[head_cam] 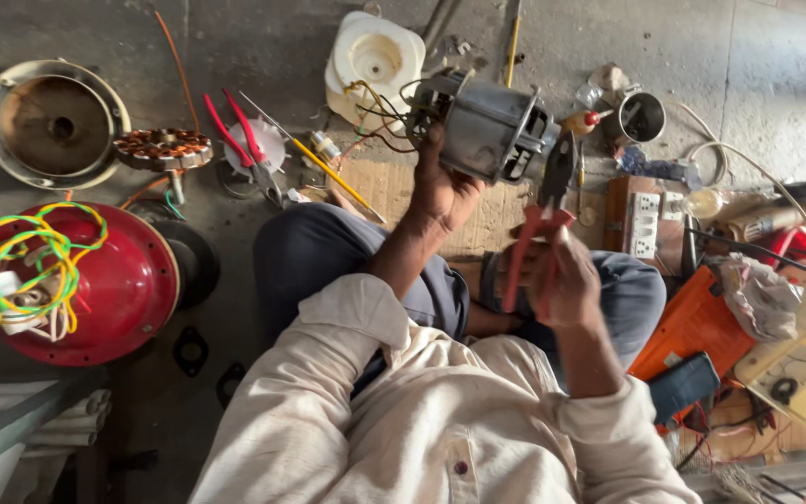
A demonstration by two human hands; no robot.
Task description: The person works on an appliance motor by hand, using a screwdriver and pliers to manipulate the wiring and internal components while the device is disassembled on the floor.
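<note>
I sit on the floor with legs folded. My left hand point(442, 194) grips a grey metal electric motor point(489, 129) from below, holding it up in front of me; loose wires point(372, 117) trail from its left end. My right hand point(562, 280) is closed around the red handles of a pair of pliers point(541, 224). The pliers' dark jaws point up and touch the motor's right side.
A red dome cover point(118, 285) with green and yellow wires point(34, 257) lies at left, beside a copper-wound stator point(162, 149) and a metal bowl point(53, 123). Red-handled cutters point(240, 135), a yellow screwdriver point(333, 177), a white plastic housing point(375, 61), a switch board point(644, 224) and an orange case point(697, 327) surround me.
</note>
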